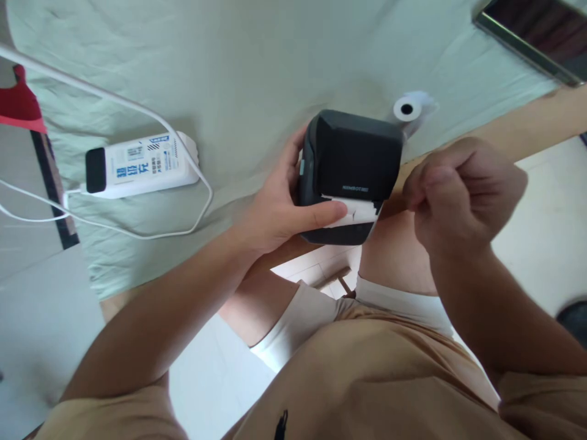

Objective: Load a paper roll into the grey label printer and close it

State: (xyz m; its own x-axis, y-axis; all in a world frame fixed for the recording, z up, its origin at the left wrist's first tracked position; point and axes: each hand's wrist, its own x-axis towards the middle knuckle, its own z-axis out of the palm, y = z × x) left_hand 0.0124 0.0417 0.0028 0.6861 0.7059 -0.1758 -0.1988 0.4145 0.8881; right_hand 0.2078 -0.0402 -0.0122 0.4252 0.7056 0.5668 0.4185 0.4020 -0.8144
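My left hand (284, 201) grips a black label printer (358, 153) by its left side, near the edge of the cloth-covered table. Its thumb presses on a white paper strip (364, 211) that sticks out of the printer's front slot. To the right of the printer, my right hand (468, 195) is raised with its fingers curled in. Whether anything small sits inside those fingers is hidden. Just behind the printer's right corner lies a small white paper roll (407, 109) with a dark core, beside a crumpled clear wrapper (428, 107).
A white power bank (142, 165) with blue print lies on the green cloth (247, 73) to the left, with a white cable (151, 235) looping around it. A dark-screened phone or tablet (541, 36) rests at the far right. Something red (21, 104) is at the left edge.
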